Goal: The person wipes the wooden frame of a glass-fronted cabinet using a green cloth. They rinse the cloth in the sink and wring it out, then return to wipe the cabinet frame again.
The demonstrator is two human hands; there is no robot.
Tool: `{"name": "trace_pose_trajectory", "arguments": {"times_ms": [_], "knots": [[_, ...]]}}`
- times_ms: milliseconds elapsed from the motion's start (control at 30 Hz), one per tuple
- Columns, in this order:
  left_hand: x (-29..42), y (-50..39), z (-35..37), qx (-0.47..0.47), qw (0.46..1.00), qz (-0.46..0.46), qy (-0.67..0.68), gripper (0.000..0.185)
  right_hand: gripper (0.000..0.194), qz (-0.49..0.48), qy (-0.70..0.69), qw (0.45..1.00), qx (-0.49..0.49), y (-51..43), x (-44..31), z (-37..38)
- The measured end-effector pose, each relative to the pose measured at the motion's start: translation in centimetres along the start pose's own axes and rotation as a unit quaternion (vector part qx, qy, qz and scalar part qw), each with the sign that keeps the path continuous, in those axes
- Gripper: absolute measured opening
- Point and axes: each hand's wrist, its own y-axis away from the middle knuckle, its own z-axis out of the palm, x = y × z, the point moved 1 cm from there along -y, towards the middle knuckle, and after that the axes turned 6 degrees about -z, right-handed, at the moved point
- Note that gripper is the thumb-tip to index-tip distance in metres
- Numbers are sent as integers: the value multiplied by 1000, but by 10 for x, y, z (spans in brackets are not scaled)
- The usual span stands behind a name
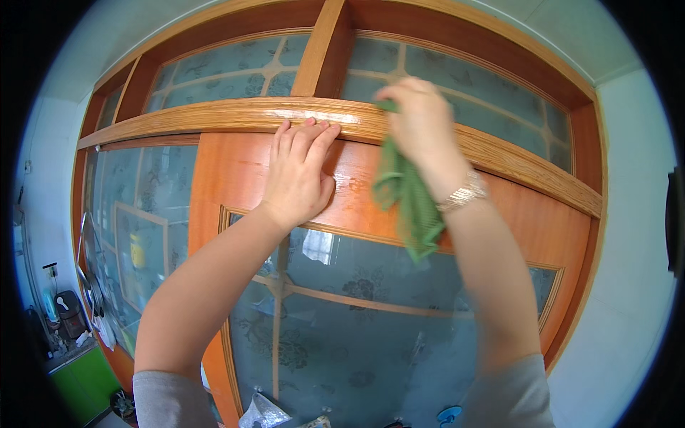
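Observation:
My left hand (301, 171) rests flat near the top of an orange-brown wooden door (235, 166), its fingertips on the wooden rail (214, 116) above. A green cloth (409, 198) hangs from my right hand (420, 117), which is raised against that rail and slightly blurred. Part of the cloth shows above the fingers, and the rest drapes down over the door's upper board. A metal bracelet watch (465, 191) circles my right wrist. Below both hands lies the door's frosted glass panel (348, 342) with flower patterns.
Above the rail are patterned transom panes (471, 80) in deep wooden recesses. A white wall (631, 230) borders the frame on the right. At the lower left stand a green cabinet (85, 382) and a dark appliance (69, 314). A blue suction hook (448, 414) sits low on the glass.

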Motion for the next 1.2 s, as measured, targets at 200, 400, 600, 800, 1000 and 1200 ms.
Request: {"name": "trace_pose_trajectory", "arguments": {"times_ms": [200,400,600,800,1000,1200], "knots": [[-2,-1,-3,-14,1000,10,8,74,23,-84,-27,994,-58,-9,0,0],[-2,0,-1,-10,1000,6,6,71,22,-28,8,999,-25,1,11,-8],[-3,-2,-5,-9,1000,14,-17,70,23,-64,-34,993,-94,-31,-21,26],[-1,-1,-8,-27,1000,11,5,75,22,-27,53,995,-80,0,14,-39],[0,-4,-10,-30,999,4,-12,75,19,-73,14,995,-65,-26,-19,20],[-2,-3,-16,-54,998,14,14,76,19,-16,33,991,-129,-6,15,-40]]}}
